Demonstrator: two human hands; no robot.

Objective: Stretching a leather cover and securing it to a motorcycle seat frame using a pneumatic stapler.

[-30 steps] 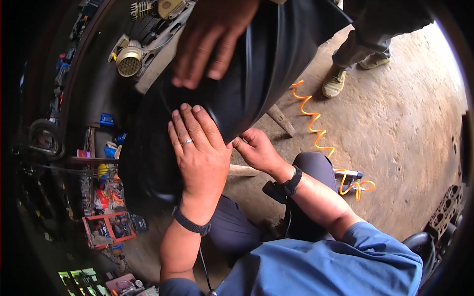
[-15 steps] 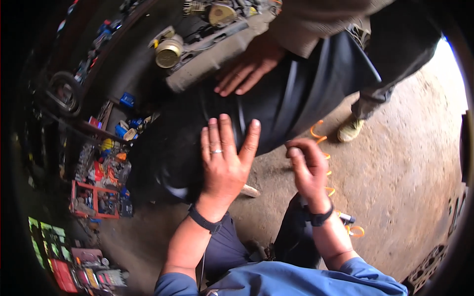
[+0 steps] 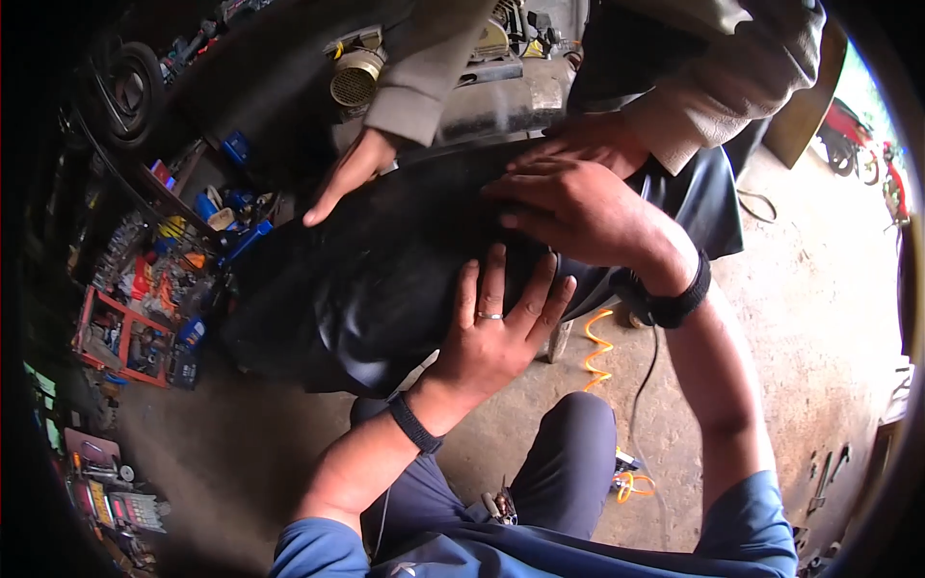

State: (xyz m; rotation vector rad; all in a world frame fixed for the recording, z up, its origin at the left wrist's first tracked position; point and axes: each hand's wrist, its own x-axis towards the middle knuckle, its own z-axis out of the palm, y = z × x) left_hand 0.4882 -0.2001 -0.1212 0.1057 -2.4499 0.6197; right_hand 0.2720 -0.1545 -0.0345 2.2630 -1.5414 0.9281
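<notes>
A shiny black sheet [image 3: 385, 279], leather-like and creased, is draped over a long form hidden beneath it. My left hand [image 3: 496, 337] lies on its near side with the fingers spread, a ring on one of them. Farther right and higher up, my right hand [image 3: 588, 212] rests across the top of the sheet, fingers stretched to the left. Two hands of another person also touch the sheet: one hand [image 3: 352, 178] at the far left edge, the other hand [image 3: 597, 140] just beyond my right hand and partly covered by it.
A machine with a round, gold-coloured grille [image 3: 356, 79] stands beyond the sheet. At the left are tools and parts around a red crate [image 3: 125, 332]. An orange coiled hose [image 3: 599, 352] lies on the concrete floor [image 3: 771, 318]. Motorbikes [image 3: 848, 140] show at the far right.
My right hand has come up from beside the sheet onto its top. My left hand has shifted right and nearer. The other person now has two hands visible on the sheet, one farther left.
</notes>
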